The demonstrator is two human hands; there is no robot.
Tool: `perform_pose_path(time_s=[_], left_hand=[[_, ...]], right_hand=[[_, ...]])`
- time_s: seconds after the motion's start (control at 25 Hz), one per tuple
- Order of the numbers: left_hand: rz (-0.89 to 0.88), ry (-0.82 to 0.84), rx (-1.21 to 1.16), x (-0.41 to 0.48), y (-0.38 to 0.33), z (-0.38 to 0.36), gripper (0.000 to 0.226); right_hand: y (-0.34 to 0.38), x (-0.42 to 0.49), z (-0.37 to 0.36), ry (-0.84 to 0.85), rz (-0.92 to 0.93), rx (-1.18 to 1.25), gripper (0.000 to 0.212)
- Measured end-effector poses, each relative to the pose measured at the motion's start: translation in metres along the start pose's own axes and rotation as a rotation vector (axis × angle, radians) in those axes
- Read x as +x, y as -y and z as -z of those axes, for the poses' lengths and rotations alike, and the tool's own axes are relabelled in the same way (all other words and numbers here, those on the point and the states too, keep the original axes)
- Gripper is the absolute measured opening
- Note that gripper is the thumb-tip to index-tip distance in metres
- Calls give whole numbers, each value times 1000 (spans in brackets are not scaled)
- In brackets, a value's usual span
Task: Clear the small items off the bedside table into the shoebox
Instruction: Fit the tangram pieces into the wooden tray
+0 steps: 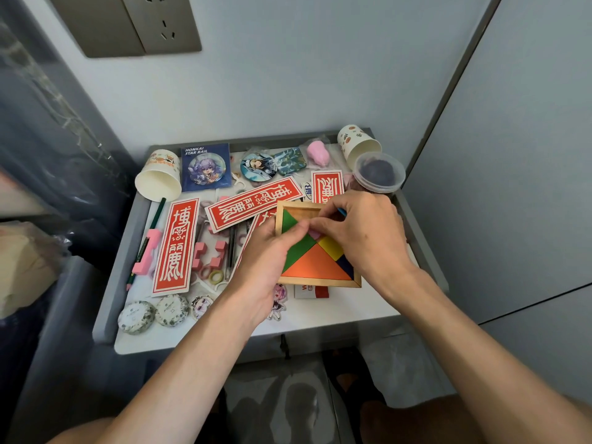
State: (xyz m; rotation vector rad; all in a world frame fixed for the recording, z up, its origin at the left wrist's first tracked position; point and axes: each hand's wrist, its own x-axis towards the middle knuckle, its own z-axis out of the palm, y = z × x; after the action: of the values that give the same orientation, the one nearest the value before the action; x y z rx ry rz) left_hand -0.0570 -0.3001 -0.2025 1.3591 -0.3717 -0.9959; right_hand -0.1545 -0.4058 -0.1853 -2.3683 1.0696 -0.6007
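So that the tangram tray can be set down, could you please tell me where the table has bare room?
Bare: the front right corner, between the red-and-white card, the rim and front edge; also a thin strip before the round soaps. Crowded: red paper strips, pink foam pieces, cups and badges from left to back.

Both forearms reach forward; left hand [267,261] curled in a grip; right hand [362,233] pinching beside its thumb.

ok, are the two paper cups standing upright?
No, the left paper cup and the right paper cup both lie tipped on their sides, open mouths towards the camera.
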Motion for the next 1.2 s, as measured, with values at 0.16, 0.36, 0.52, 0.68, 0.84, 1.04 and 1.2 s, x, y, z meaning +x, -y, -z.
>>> perform_pose_path(time_s=[0.16,0.36,0.52,0.68,0.84,1.04,1.2], left_hand=[[11,-47,-35,-1,-1,0,16],[-36,-98,-5,0,0,0,15],[-32,-94,24,0,0,1,14],[-43,-40,91,0,1,1,13],[-15,-36,109,1,2,0,10],[-9,-16,111,1,3,1,9],[14,-24,72,0,2,1,11]], right_hand=[[-2,-1,5,84,91,22,17],[1,2,11,49,19,259,19],[-2,7,20,209,-54,491,48],[0,7,20,262,-62,653,39],[-5,8,18,69,-41,354,11],[-5,7,21,66,-45,407,9],[-5,5,18,102,-27,415,10]])
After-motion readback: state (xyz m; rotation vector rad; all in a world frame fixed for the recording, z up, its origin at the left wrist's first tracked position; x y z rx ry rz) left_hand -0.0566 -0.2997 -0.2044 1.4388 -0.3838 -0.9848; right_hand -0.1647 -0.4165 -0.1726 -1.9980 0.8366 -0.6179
